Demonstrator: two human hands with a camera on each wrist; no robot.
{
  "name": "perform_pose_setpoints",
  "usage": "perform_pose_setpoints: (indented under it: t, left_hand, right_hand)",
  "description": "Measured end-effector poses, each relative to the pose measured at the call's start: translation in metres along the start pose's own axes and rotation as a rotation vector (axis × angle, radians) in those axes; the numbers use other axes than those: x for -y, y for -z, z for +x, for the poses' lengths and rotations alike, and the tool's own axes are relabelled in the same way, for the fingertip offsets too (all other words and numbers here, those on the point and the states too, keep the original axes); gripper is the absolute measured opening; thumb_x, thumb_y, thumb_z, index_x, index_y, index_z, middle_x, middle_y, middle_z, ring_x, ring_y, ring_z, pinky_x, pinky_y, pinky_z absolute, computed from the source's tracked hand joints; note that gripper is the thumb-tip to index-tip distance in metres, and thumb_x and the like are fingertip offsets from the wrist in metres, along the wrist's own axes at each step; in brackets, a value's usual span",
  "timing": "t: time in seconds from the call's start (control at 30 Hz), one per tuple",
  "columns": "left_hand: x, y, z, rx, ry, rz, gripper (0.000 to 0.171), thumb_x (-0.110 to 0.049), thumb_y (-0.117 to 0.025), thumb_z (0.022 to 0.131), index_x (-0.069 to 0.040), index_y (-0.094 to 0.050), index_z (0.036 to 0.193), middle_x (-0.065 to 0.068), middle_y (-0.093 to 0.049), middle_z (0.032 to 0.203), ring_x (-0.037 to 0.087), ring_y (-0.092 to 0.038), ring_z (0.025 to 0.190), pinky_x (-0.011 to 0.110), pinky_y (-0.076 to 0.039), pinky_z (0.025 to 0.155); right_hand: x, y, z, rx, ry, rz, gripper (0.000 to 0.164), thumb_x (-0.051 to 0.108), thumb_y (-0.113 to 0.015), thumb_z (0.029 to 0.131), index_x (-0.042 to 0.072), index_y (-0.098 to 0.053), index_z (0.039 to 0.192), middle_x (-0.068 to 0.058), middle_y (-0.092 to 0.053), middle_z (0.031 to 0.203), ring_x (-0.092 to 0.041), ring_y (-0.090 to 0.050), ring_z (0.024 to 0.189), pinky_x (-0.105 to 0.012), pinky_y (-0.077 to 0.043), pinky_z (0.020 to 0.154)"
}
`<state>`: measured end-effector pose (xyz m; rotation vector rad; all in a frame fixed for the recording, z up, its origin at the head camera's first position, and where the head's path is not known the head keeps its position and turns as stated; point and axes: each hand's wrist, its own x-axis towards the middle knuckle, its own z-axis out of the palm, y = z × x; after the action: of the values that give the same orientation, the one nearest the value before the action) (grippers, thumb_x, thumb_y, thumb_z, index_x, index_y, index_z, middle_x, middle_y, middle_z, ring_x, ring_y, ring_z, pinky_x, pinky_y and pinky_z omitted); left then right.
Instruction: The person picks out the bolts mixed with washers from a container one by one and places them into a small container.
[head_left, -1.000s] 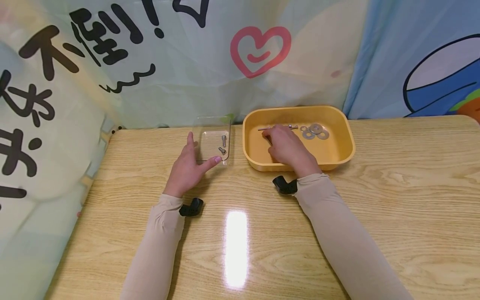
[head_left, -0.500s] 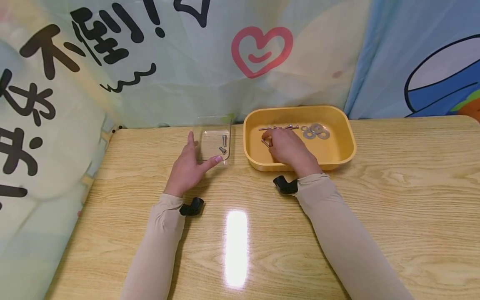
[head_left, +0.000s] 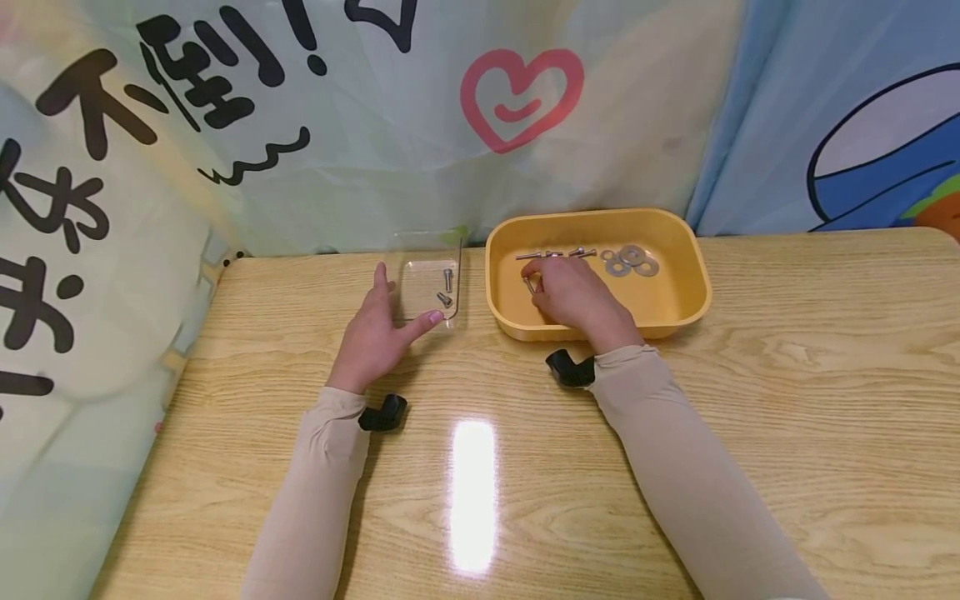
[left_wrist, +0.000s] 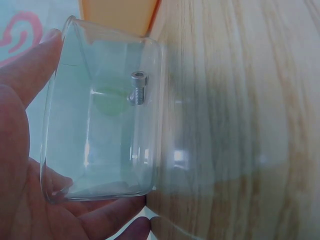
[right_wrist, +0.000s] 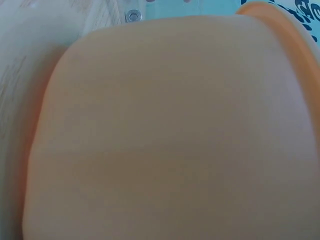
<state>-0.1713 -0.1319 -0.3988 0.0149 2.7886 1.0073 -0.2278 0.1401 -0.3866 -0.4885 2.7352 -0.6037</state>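
My left hand holds a clear plastic box at its near left corner, thumb on the near side and fingers along the left wall. Two metal bolts lie in the box; the left wrist view shows a socket-head bolt through its wall. Inside a yellow bin, my right hand pinches a thin bolt, its fingertips partly hidden behind the hand. Beyond that hand lie several bolts, and to their right several flat washers.
The wooden table carries both containers near its back edge, with a narrow gap between them. Behind hangs a printed cloth. The bin's outer wall fills most of the right wrist view.
The fingertips of my right hand shift slightly in the bin, and the pinched bolt shows more plainly, at a changed tilt. My left hand and the clear box stay in place.
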Motion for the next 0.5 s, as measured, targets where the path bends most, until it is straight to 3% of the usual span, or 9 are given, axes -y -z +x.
perform_pose_setpoints:
  t: [0.07, 0.27, 0.5]
  left_hand:
    - [-0.0004, 0.0001, -0.0001, -0.001, -0.001, -0.001, 0.115, -0.060, -0.066, 0.091, -0.003, 0.004, 0.161, 0.023, -0.035, 0.157, 0.039, -0.034, 0.145, 0.050, -0.030, 0.116]
    - [-0.0011, 0.0003, 0.0002, -0.004, 0.001, -0.011, 0.115, -0.061, -0.066, 0.090, -0.003, 0.004, 0.161, 0.023, -0.036, 0.157, 0.038, -0.035, 0.144, 0.050, -0.030, 0.116]
    - [-0.0010, 0.0001, 0.0006, -0.001, 0.002, -0.013, 0.115, -0.061, -0.066, 0.090, -0.003, 0.004, 0.161, 0.023, -0.035, 0.157, 0.038, -0.033, 0.145, 0.050, -0.030, 0.116]
  right_hand:
    - [0.0000, 0.0009, -0.0001, 0.007, -0.002, 0.001, 0.041, 0.002, -0.056, 0.092, 0.000, -0.062, 0.132, -0.010, -0.062, 0.084, -0.030, -0.056, 0.089, -0.041, -0.044, 0.084]
    - [-0.0003, 0.0020, 0.0001, -0.005, 0.025, -0.012, 0.040, 0.001, -0.060, 0.092, -0.001, -0.063, 0.131, -0.019, -0.066, 0.112, -0.035, -0.056, 0.109, -0.046, -0.044, 0.098]
    - [-0.0006, 0.0010, 0.0005, -0.025, 0.058, -0.032, 0.035, 0.001, -0.063, 0.091, -0.005, -0.065, 0.125, -0.022, -0.066, 0.115, -0.039, -0.055, 0.112, -0.048, -0.043, 0.101]
